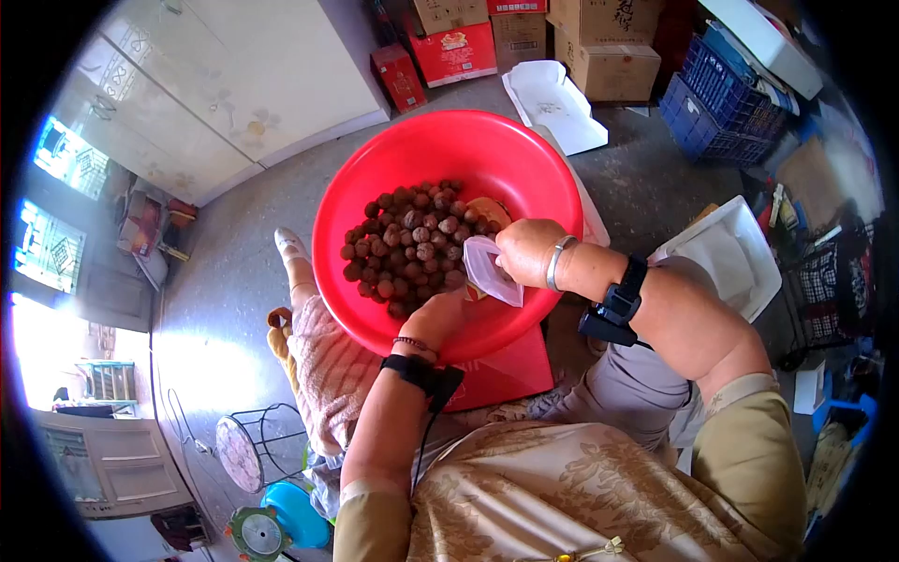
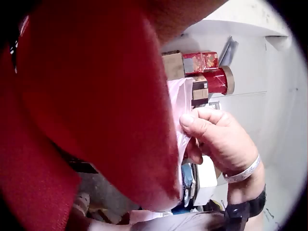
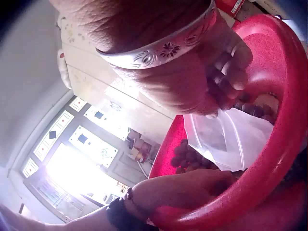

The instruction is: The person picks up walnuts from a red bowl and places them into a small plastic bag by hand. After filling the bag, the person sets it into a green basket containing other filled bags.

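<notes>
One red basin (image 1: pixel 478 140), one plastic bag (image 1: pixel 483 266), one left hand (image 1: pixel 435 319), one right hand (image 1: pixel 530 251) showed. Brown nuts (image 1: pixel 412 238) numbered dozens, too heaped for exact count. One round stool (image 1: pixel 240 454) stood.

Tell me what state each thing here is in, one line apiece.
Basin: upright, partly filled
Nuts: loose, heaped, in the basin
Bag: pinched at its edge, looks empty
Right hand: pinching the bag
Left hand: inside the basin, fingers unclear
Cabinet: doors closed
Crates: stacked

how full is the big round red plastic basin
Partly full: the basin holds a heap of round, dark brown, nut-like balls, and its red inner wall shows bare above them.
</notes>
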`<state>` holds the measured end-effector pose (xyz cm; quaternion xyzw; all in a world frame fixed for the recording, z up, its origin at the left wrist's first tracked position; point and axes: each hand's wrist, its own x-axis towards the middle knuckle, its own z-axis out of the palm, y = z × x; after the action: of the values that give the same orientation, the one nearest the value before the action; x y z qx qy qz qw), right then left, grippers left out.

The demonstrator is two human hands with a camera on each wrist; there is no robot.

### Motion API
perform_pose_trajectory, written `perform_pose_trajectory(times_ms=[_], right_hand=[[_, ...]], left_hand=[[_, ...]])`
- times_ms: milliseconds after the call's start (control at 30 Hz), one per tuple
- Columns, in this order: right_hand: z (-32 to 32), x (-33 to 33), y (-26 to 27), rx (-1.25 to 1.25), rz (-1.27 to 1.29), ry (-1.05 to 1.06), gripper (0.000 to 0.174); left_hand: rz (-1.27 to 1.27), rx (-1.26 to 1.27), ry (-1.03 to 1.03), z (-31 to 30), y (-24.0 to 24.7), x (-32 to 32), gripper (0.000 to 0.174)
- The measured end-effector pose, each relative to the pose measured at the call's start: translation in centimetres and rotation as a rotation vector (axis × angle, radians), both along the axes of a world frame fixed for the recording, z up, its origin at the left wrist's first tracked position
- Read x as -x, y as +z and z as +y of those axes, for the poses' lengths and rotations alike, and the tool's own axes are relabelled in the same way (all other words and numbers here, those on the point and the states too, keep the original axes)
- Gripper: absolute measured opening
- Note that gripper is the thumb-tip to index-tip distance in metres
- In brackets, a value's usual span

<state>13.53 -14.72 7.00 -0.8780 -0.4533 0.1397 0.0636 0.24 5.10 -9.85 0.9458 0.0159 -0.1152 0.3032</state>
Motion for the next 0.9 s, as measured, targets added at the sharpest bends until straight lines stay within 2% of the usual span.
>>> perform_pose_trajectory(times_ms=[67, 100, 167, 200, 267, 300, 367, 400, 433, 500, 600, 667, 733, 800, 833, 900], right_hand=[[0.0, 0.0, 0.0, -0.007, 0.009, 0.002, 0.027], [0.0, -0.1, 0.0, -0.012, 0.02, 0.002, 0.028], [-0.1, -0.2, 0.1, -0.025, 0.03, 0.006, 0.029], [-0.1, -0.2, 0.2, -0.034, 0.045, 0.01, 0.029], [-0.2, 0.0, 0.8, -0.054, 0.05, -0.002, 0.03], [-0.2, 0.1, 1.0, -0.071, 0.058, -0.008, 0.031], [-0.1, 0.1, 0.8, -0.095, 0.083, -0.023, 0.031], [0.0, 0.0, 0.6, -0.119, 0.109, -0.038, 0.031], [0.0, 0.0, 0.3, -0.12, 0.109, -0.036, 0.031], [0.1, -0.2, -0.2, -0.247, 0.171, -0.009, 0.03], [0.3, -0.1, 0.4, -0.35, 0.216, -0.033, 0.029], [0.1, 0.1, 2.0, -0.355, 0.307, -0.083, 0.027], [0.2, -0.3, 1.5, -0.359, 0.398, -0.132, 0.027], [0.7, -1.1, -1.2, -0.205, 0.478, -0.133, 0.031], [0.6, -0.7, -0.1, -0.204, 0.478, -0.134, 0.031], [0.2, 0.7, 3.3, -0.065, 0.554, -0.122, 0.031]], left_hand=[[0.075, 0.19, 0.141, -0.5, 1.2, 0.0, 0.033], [0.072, 0.189, 0.141, -0.5, 1.8, 0.0, 0.033], [0.08, -0.048, 0.126, -1.0, 5.8, -0.2, 0.03], [0.077, -0.05, 0.123, -1.1, 6.8, 0.0, 0.03], [-0.219, 0.105, 0.341, -0.9, 8.2, 0.8, 0.035], [-0.219, 0.105, 0.341, -0.6, 8.9, 1.0, 0.035], [-0.2, 0.785, 0.704, -0.5, 10.7, 1.3, 0.034], [-0.281, 0.881, 0.729, -0.7, 11.4, 1.4, 0.028], [-0.282, 0.879, 0.731, -1.0, 12.4, 1.6, 0.028], [-0.461, 0.927, 0.671, -1.5, 14.3, 2.0, 0.028], [-0.437, 0.902, 0.657, -2.8, 17.1, 2.3, 0.028], [-0.407, 0.903, 0.657, -3.5, 17.3, 2.1, 0.029], [-0.552, 0.894, 0.556, -3.8, 16.7, 1.8, 0.027], [-0.53, 0.832, 0.557, -3.4, 15.6, 1.7, 0.026], [-0.508, 0.769, 0.557, -3.3, 15.3, 1.7, 0.025], [-0.47, 0.82, 0.564, -3.8, 15.2, 1.6, 0.025]])
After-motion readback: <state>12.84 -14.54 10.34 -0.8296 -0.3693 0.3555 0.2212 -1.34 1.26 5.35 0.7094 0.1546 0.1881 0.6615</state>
